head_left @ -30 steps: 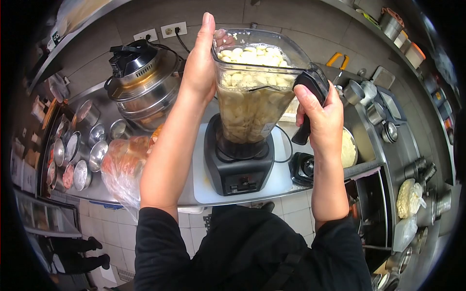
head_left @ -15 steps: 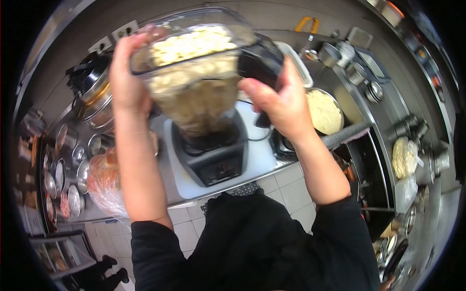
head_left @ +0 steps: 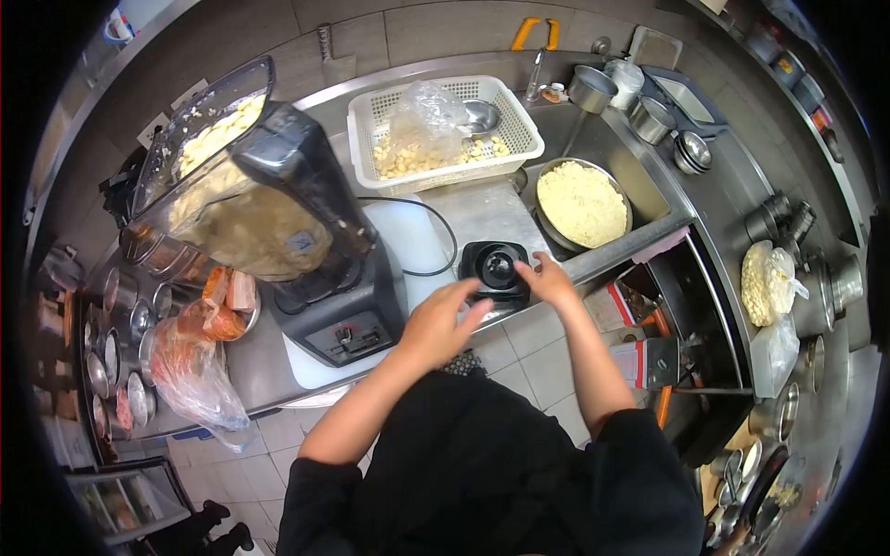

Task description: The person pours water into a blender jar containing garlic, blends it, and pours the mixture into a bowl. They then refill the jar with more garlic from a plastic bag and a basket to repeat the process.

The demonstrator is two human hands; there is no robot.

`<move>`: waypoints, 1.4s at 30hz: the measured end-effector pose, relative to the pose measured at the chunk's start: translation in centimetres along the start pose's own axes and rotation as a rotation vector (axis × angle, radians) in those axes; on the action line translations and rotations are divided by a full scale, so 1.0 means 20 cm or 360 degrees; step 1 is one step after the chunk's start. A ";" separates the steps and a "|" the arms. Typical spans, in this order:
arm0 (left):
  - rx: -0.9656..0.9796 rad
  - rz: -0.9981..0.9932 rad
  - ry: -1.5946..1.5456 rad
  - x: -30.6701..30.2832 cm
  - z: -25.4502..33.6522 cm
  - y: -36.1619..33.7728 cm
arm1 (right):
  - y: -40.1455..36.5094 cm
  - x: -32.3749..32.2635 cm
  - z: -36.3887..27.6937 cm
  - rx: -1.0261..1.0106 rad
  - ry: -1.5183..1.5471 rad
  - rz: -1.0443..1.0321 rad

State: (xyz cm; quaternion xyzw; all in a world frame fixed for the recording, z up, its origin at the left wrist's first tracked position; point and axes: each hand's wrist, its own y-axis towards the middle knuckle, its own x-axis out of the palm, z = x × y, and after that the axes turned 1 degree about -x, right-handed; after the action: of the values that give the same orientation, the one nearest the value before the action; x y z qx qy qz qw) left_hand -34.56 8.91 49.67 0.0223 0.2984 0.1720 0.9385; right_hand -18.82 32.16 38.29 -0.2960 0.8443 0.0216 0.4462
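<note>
A black square blender lid [head_left: 497, 269] lies at the counter's front edge. My right hand [head_left: 554, 284] holds its right edge, thumb over the rim. My left hand [head_left: 434, 326] reaches in from the left with fingers apart, its fingertips close to the lid's lower left corner. To the left, the blender jug [head_left: 269, 218] sits on its dark base [head_left: 338, 324], without a cover. Pale pieces that look like garlic cloves [head_left: 222, 134] fill it near the top, with a murky layer below. Its thick black handle points toward the sink.
A white basket [head_left: 524, 139] at the back holds a plastic bag, a metal bowl and more cloves. A round pan of chopped pale food [head_left: 582, 206] stands in the sink [head_left: 649, 181]. Orange chunks [head_left: 227, 301] and a plastic bag lie left. A black cord [head_left: 452, 236] loops behind the lid.
Both hands have let go of the blender jug, which now stands on the base. They have moved down and right to the lid. The view has shifted too.
</note>
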 end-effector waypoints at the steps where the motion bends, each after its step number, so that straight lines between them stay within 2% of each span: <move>1: -0.0195 0.0030 0.0091 0.15 -0.15 0.10 | 0.00 0.04 0.02 0.0002 0.0015 0.0007; 3: -0.0349 0.0102 0.0340 0.32 -0.34 0.24 | -0.02 0.12 0.04 -0.0010 0.0151 0.0086; 7: -0.0578 0.0013 0.0344 0.49 -0.37 0.34 | -0.03 0.13 0.06 -0.0154 0.0251 0.0285; 8: -0.0582 0.0079 0.0313 0.52 -0.36 0.33 | -0.04 0.11 0.07 -0.0159 0.0251 0.0321; 10: -0.0343 0.0273 0.0250 0.46 -0.22 0.31 | -0.05 0.05 0.05 -0.0228 0.0330 0.0420; 12: -0.0056 0.0521 0.0411 0.39 -0.06 0.31 | -0.07 -0.09 -0.01 -0.0353 0.0445 0.0499; 14: -0.0006 0.0526 0.0516 0.20 0.22 0.28 | -0.12 -0.32 -0.18 -0.0590 0.0533 0.0614; 16: 0.0377 0.0840 0.0654 0.01 0.43 0.26 | -0.25 -0.58 -0.48 -0.0739 0.0745 0.0691; 18: 0.0642 0.1056 0.0734 -0.22 0.66 0.23 | -0.37 -0.79 -0.79 -0.1088 0.0831 0.0848; 19: 0.0763 0.1191 0.0841 -0.35 0.76 0.20 | -0.44 -0.90 -0.97 -0.1241 0.0983 0.0735; 20: 0.0836 0.1263 0.0893 -0.51 0.86 0.17 | -0.51 -0.99 -1.16 -0.1387 0.1128 0.0623; 22: 0.0901 0.1454 0.0899 -0.78 0.99 0.10 | -0.62 -1.07 -1.51 -0.1587 0.1115 0.0732; 24: 0.0895 0.1540 0.0844 -1.07 1.04 0.00 | -0.69 -1.11 -1.81 -0.1619 0.0941 0.0628; 26: 0.0749 0.1412 0.0426 -1.30 1.03 -0.08 | -0.65 -1.06 -2.07 -0.1564 0.0776 0.0439; 29: 0.0530 0.1443 0.0510 -1.53 0.85 -0.16 | -0.64 -0.89 -2.32 -0.1524 0.0559 0.0273; 30: 0.0465 0.1473 0.0577 -1.57 0.76 -0.17 | -0.60 -0.81 -2.37 -0.1484 0.0509 0.0249; 31: 0.0367 0.1426 0.0535 -1.59 0.69 -0.18 | -0.53 -0.74 -2.39 -0.1553 0.0397 0.0476; 34: 0.0350 0.1339 0.0488 -1.61 0.54 -0.20 | -0.57 -0.67 -2.38 -0.1412 0.0275 0.0444; 35: 0.0401 0.1430 0.0553 -1.59 0.51 -0.20 | -0.60 -0.67 -2.38 -0.1402 0.0268 0.0460; 37: 0.0321 0.1350 0.0467 -1.64 0.59 -0.24 | -0.68 -0.71 -2.40 -0.1139 0.0302 0.0165; 40: 0.0224 0.1307 0.0448 -1.81 0.70 -0.18 | -0.64 -0.72 -2.42 -0.1112 0.0289 0.0116; 42: 0.0453 0.1189 0.0552 -1.97 0.71 0.03 | -0.63 -0.74 -2.43 -0.1069 0.0232 0.0083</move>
State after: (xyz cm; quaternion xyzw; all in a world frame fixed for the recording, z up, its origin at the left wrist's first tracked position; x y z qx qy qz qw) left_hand -56.65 -2.89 83.24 0.2286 0.4438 0.4582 0.7354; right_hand -41.91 14.28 81.60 -0.4055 0.8271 0.2884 0.2616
